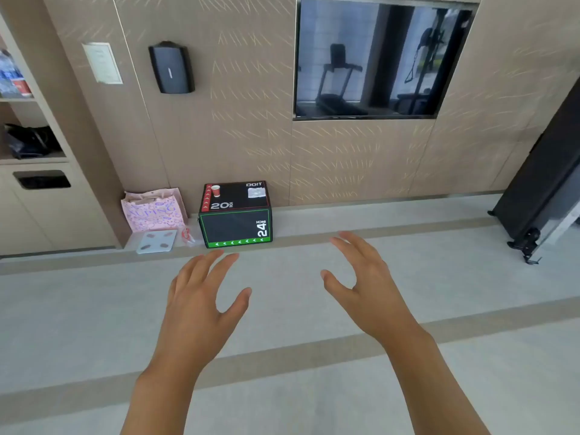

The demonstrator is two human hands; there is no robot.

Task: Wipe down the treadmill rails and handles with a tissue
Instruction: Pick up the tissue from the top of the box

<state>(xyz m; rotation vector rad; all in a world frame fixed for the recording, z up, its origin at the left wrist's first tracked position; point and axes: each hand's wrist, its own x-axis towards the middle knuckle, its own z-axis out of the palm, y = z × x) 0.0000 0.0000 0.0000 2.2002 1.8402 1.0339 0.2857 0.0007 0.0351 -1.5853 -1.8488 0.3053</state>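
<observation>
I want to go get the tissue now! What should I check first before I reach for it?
1. Both hands free: ok. The left hand and the right hand are open and hold nothing.
2. Tissue found: ok, probably. A white crumpled piece lies on top of the black box by the wall.
3. Path to the box: ok. The floor between you and it looks bare.
4. Cup out of the way: ok. The red cup stands on the box's other side, apart from the tissue.
5. Treadmill nearby: cannot tell. One shows only as a reflection in the wall screen.
</observation>
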